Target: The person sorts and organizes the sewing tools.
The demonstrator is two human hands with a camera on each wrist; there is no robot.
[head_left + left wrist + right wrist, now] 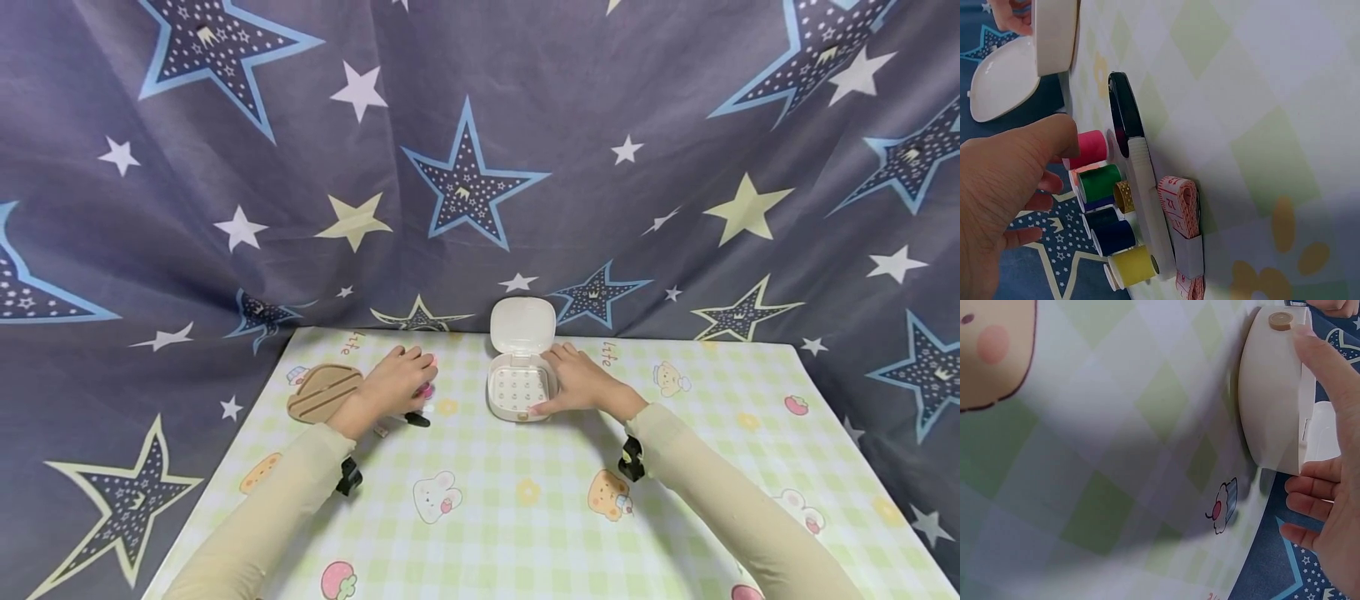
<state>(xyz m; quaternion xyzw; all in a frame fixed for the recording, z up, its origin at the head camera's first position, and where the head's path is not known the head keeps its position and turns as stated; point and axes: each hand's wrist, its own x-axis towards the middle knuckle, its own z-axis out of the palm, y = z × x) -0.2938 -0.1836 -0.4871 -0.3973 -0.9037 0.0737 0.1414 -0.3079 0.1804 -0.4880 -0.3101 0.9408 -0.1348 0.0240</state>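
Note:
My left hand (396, 385) is at the table's back left, and in the left wrist view its thumb and a finger pinch a pink thread spool (1090, 149) beside other spools. Green (1099, 182), dark blue (1114, 237) and yellow (1133, 265) thread spools sit below it. Along them lies a slim white tool (1149, 206) with a black end, beside a folded measuring tape (1179, 203) in a white band. My right hand (581, 382) grips a small white box (512, 415), thumb at the front near its brown button (1280, 321), fingers around the back corner. The box's lid (522, 325) stands open, small pegs showing inside.
A tan slotted tray (324, 392) lies left of my left hand, partly covered by the forearm. The table has a green checked cloth (495, 533) with cartoon prints. Behind its back edge hangs a dark star-patterned curtain (600, 225).

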